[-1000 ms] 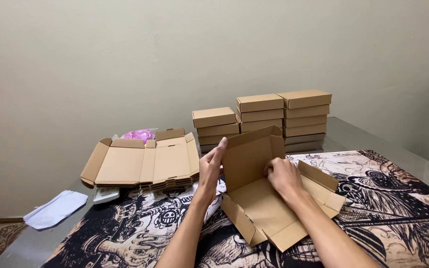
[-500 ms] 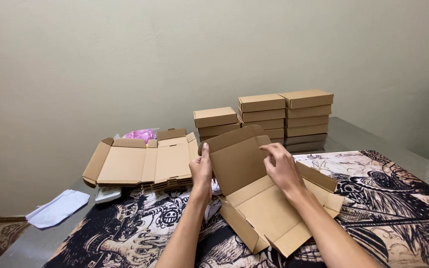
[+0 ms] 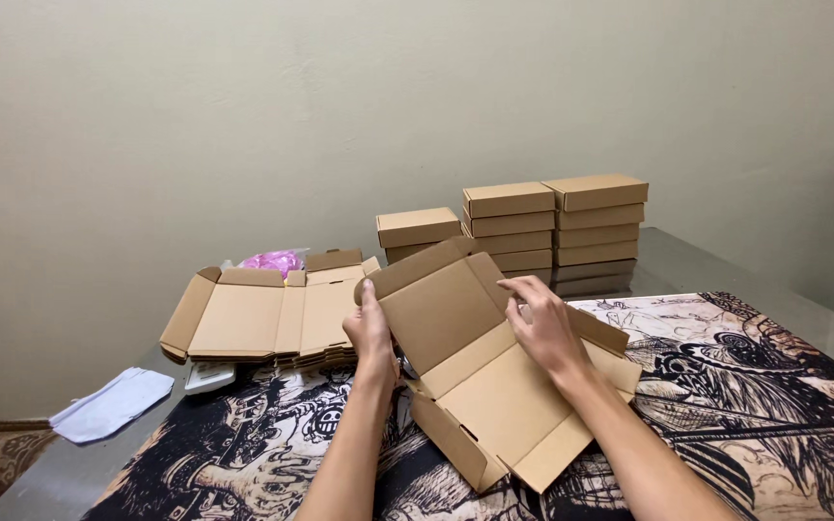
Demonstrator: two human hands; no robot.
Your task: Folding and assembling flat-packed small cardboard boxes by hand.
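**Box half-folded between two hands, lid raised**

Box (image 3: 494, 376), a flat-cut brown cardboard mailer, lies on the patterned mat (image 3: 745, 386) straight ahead of the person, its long axis running diagonally from the near right corner up to the far left. Its lid panel stands tilted up at the far-left end. The left hand (image 3: 371, 333) grips that panel's left edge, thumb on the inner face and fingers behind it. The right hand (image 3: 544, 326) rests open on the right side of the fold line, fingers spread and touching the card near the side flap, clamping nothing. Both hands touch the box; the left is the one at the raised lid, the right sits nearer the tray's right wall.

To the left lies a stack of unfolded blanks (image 3: 263, 314), well apart from the finished boxes (image 3: 552, 227) piled behind.
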